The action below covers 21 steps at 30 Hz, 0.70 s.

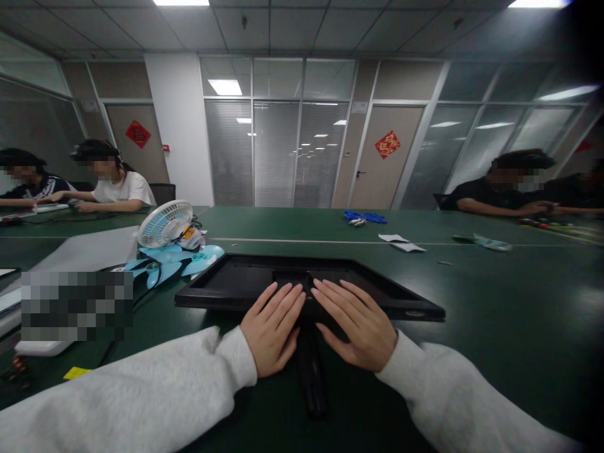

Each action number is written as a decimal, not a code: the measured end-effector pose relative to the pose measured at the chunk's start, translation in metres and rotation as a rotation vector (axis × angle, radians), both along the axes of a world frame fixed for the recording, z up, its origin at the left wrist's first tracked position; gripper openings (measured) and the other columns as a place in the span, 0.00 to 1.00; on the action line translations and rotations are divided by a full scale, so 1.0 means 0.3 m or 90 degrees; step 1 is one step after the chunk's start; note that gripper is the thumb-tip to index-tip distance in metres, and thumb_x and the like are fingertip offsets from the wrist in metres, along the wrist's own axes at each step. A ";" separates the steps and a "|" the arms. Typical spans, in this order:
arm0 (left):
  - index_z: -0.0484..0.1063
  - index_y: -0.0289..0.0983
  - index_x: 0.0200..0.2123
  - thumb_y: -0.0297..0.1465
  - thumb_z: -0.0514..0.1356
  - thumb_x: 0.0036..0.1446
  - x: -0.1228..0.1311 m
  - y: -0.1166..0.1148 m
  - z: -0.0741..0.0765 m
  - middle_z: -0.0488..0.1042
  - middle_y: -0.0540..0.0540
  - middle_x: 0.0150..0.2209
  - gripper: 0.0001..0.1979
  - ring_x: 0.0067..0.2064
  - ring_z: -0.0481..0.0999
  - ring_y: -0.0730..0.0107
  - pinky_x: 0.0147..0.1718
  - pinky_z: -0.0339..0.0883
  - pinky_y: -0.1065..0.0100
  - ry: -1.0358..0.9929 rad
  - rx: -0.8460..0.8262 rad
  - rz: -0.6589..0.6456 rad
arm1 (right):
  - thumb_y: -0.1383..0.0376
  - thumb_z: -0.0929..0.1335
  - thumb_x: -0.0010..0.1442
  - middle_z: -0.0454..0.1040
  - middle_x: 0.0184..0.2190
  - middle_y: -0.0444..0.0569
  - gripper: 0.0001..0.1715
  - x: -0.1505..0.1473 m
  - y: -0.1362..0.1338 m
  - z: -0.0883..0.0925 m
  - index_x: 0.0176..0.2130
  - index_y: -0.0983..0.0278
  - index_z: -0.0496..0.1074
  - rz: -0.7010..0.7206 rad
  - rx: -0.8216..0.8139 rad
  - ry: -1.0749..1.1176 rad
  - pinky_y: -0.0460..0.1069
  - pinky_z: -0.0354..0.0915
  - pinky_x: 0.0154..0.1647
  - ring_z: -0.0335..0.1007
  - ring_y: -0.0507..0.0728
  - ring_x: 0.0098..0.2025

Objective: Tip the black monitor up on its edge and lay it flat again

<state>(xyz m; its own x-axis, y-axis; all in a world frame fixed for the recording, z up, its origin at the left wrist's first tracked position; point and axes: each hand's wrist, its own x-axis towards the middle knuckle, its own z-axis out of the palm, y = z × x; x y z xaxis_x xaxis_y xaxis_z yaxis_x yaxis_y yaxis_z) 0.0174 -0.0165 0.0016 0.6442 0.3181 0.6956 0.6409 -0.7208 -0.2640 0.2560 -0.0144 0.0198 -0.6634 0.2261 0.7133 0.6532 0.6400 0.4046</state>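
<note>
A wide black monitor shell, recessed inside a raised rim, lies on the green table in front of me. A black stand-like bar runs from its near side toward me. My left hand lies flat over the near edge, left of the middle, its fingers stretched out and pointing away. Mirroring it on the right, my right hand rests on the same edge with straight fingers and the thumb apart. Neither hand is wrapped around anything. My palms and fingers hide part of the shell's middle and where the bar joins it.
Left of the shell are a white fan grille, light blue fan blades and a grey panel. Farther back lie blue gloves, paper pieces and a pale strip. Several people sit across the table on both sides.
</note>
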 end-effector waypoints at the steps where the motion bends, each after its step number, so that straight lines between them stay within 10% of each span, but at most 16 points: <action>1: 0.58 0.26 0.65 0.30 0.51 0.64 0.000 0.000 0.001 0.58 0.38 0.67 0.28 0.68 0.56 0.57 0.68 0.40 0.55 -0.001 0.002 -0.003 | 0.66 0.67 0.60 0.67 0.61 0.57 0.37 0.000 0.000 0.000 0.66 0.69 0.58 0.000 0.001 0.003 0.59 0.60 0.64 0.62 0.60 0.63; 21: 0.59 0.25 0.64 0.29 0.51 0.63 0.004 0.004 -0.002 0.63 0.36 0.64 0.27 0.66 0.59 0.55 0.66 0.49 0.54 -0.016 -0.006 -0.028 | 0.70 0.66 0.61 0.73 0.54 0.58 0.27 -0.006 0.009 -0.003 0.59 0.69 0.65 0.053 -0.060 0.027 0.55 0.70 0.53 0.71 0.59 0.55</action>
<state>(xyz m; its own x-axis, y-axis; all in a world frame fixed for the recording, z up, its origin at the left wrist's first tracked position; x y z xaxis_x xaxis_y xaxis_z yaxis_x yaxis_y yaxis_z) 0.0187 -0.0154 0.0011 0.6401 0.2963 0.7088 0.6151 -0.7505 -0.2417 0.2542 -0.0117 0.0190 -0.6522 0.2391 0.7194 0.6118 0.7264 0.3132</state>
